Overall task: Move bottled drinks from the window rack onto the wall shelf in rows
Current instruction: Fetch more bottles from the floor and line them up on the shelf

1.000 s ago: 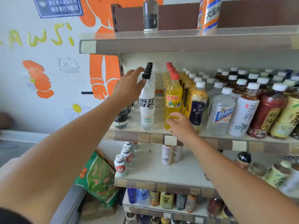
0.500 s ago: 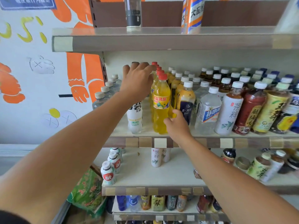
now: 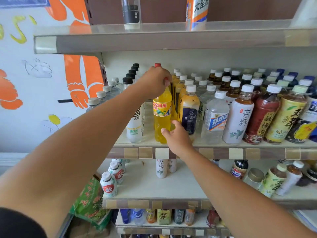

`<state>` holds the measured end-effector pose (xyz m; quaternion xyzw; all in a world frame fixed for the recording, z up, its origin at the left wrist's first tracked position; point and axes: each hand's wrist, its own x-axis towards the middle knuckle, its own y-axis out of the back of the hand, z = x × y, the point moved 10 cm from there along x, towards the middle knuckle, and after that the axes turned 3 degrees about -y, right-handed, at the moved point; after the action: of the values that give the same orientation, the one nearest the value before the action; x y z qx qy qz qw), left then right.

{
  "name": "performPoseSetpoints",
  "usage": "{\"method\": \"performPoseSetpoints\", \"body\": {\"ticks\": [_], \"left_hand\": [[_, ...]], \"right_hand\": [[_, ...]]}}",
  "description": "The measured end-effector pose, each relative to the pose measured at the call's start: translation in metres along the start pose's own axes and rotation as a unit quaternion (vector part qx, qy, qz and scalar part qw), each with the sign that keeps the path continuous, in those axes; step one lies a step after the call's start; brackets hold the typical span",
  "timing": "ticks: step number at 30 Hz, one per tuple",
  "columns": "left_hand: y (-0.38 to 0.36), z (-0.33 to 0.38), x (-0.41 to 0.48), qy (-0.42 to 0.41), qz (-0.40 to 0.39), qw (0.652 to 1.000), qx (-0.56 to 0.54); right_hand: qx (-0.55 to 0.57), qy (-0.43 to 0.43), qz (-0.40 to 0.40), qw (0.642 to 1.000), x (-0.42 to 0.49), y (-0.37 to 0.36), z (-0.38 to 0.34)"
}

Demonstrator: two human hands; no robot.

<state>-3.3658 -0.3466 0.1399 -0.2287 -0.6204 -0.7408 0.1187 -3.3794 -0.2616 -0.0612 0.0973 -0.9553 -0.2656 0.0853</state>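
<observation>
The yellow bottle (image 3: 162,115) stood upright at the front edge of the middle shelf (image 3: 223,152), left of that edge's middle, heading a row that ran back toward the wall. The left hand (image 3: 154,83) had its fingers curled round the bottle's neck and hid the cap. The right hand (image 3: 175,133) clasped the lower body, thumb on the front and fingers wrapped round the right side. Behind the left hand a red cap (image 3: 157,64) of another bottle in the same row showed.

Just left of the yellow bottle, partly behind the left forearm, stood a white bottle (image 3: 135,127), and a row of black-capped bottles (image 3: 132,74) ran back behind it. Further left, at the shelf's left end, a row of grey-capped clear bottles (image 3: 101,95) stood. Just to the right of the yellow bottle was a bottle with a dark blue label (image 3: 188,114), then along the front edge a clear bottle with a blue label (image 3: 215,119), a white tea bottle (image 3: 238,121) and a dark red bottle (image 3: 260,117), each heading its own row.

On the lower shelf (image 3: 154,196) small white bottles with red labels (image 3: 108,185) stood near the left corner. A green bag (image 3: 89,203) lay below and left of that shelf
</observation>
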Motion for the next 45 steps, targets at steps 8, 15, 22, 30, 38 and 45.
{"method": "performPoseSetpoints", "body": {"ticks": [8, 15, 22, 30, 38, 45], "left_hand": [[0.003, 0.002, -0.001, -0.001, -0.008, 1.000, -0.022], [0.006, -0.005, 0.006, 0.012, 0.002, 1.000, -0.002], [0.002, -0.005, 0.010, 0.009, 0.001, 0.999, 0.030], [-0.001, -0.007, 0.008, 0.030, -0.020, 0.998, 0.046], [0.000, -0.003, 0.001, 0.025, -0.035, 0.998, 0.041], [0.010, 0.003, 0.008, 0.051, 0.022, 0.994, 0.091]], "right_hand": [[-0.001, -0.006, 0.002, 1.000, 0.008, -0.002, 0.005], [-0.001, -0.007, 0.004, 1.000, 0.011, -0.003, 0.009], [0.002, -0.006, -0.013, 1.000, 0.012, -0.001, 0.008], [0.003, -0.005, -0.025, 1.000, 0.009, 0.000, 0.007], [-0.001, 0.007, -0.036, 0.999, 0.001, 0.008, 0.004], [-0.024, 0.030, 0.002, 0.999, -0.006, 0.042, 0.001]]}}
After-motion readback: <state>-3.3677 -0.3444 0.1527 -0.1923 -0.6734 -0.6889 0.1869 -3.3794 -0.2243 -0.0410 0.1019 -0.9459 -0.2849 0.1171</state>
